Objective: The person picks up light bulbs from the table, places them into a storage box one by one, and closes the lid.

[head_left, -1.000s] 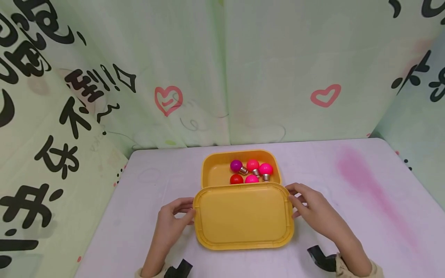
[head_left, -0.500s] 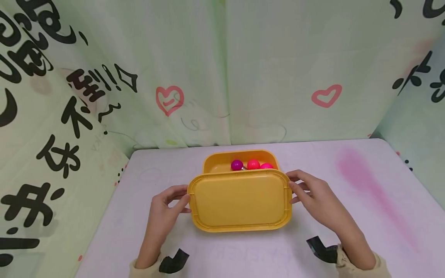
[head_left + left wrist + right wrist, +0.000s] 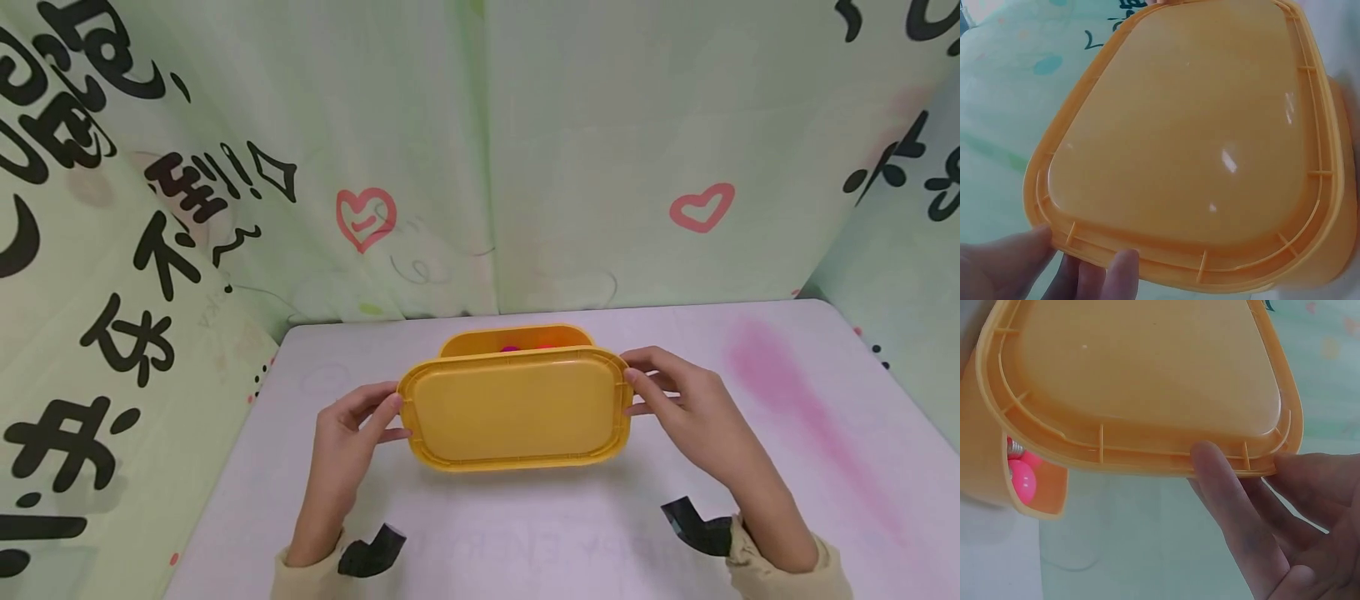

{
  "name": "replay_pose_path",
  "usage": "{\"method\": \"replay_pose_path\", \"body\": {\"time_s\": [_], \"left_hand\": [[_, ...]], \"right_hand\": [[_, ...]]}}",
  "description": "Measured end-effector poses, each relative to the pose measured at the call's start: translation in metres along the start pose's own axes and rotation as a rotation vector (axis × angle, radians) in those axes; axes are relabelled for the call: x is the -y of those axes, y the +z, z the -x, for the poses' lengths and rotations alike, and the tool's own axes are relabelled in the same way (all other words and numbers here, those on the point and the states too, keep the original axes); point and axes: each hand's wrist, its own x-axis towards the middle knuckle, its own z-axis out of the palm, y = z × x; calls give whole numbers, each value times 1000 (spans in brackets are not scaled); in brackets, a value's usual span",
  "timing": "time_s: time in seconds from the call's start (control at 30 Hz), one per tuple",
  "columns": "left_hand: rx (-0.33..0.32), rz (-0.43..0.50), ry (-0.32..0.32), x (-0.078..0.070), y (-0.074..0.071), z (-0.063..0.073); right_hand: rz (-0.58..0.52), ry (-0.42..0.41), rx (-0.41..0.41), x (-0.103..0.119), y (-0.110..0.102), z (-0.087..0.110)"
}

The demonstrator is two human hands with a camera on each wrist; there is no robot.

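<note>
Between both hands is a yellow rectangular lid (image 3: 517,408) with rounded corners, raised above the table and tilted. My left hand (image 3: 345,454) pinches its left edge between thumb and fingers. At the right edge, my right hand (image 3: 686,412) grips the lid the same way. Behind it stands a yellow box (image 3: 480,343), mostly covered by the lid in the head view. Inside the box, the tops of a purple bulb (image 3: 510,348) and a red-pink one just show. The right wrist view shows pink light bulbs (image 3: 1022,481) with metal screw bases in the box.
The white table (image 3: 750,467) has a pink smear (image 3: 795,392) on its right side. Pale green cloth (image 3: 585,150) with black lettering and red hearts hangs behind and at both sides. Black straps (image 3: 373,552) stick out near both sleeves.
Both hands have lifted the lid and moved it away toward the box, tilting it. It hides more of the box and bulbs in the head view than before.
</note>
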Motion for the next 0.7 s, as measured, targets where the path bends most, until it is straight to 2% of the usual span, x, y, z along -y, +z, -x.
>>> {"method": "replay_pose_path", "body": {"time_s": [0.47,0.7], "left_hand": [[-28,47,12,-5,-2,-6],[-47,83,36,-9,-3,-8]], "right_hand": [[6,0,-105,9,-3,-5],[-47,2,-135,14,-4,-5]]}}
